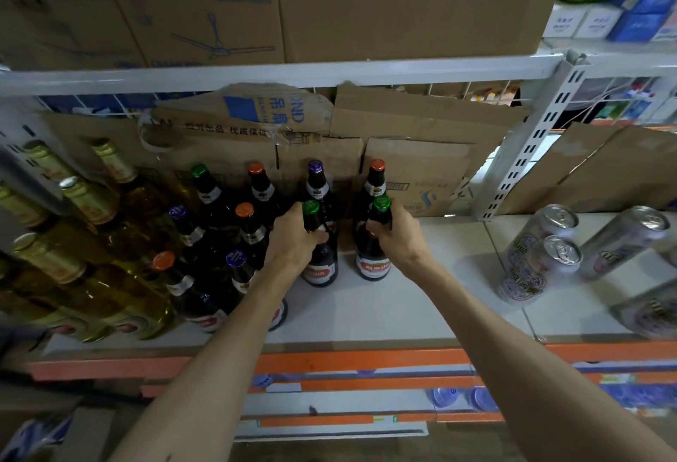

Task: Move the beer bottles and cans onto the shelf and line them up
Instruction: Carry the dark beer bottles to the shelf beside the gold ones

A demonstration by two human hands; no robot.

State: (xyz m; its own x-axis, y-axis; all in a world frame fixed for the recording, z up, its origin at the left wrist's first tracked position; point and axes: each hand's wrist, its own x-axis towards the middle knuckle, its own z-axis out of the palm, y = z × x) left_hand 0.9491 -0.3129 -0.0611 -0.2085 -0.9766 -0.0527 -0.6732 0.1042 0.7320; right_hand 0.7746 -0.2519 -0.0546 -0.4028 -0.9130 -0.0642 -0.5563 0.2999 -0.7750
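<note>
Two dark beer bottles with green caps stand side by side on the white shelf [399,300]. My left hand [293,238] grips the neck of the left bottle [320,263]. My right hand [397,234] grips the neck of the right bottle [373,260]. Behind and to the left of them stand several more dark bottles [252,230] with orange, purple and green caps in rows. Silver beer cans [542,252] stand on the shelf at the right.
Clear yellow bottles with gold foil necks [91,212] fill the shelf's far left. Flattened cardboard [414,131] lines the shelf's back. A white slotted upright [531,146] divides the shelf at the right. Cardboard boxes [403,0] sit on the shelf above. The shelf's front edge is orange [366,355].
</note>
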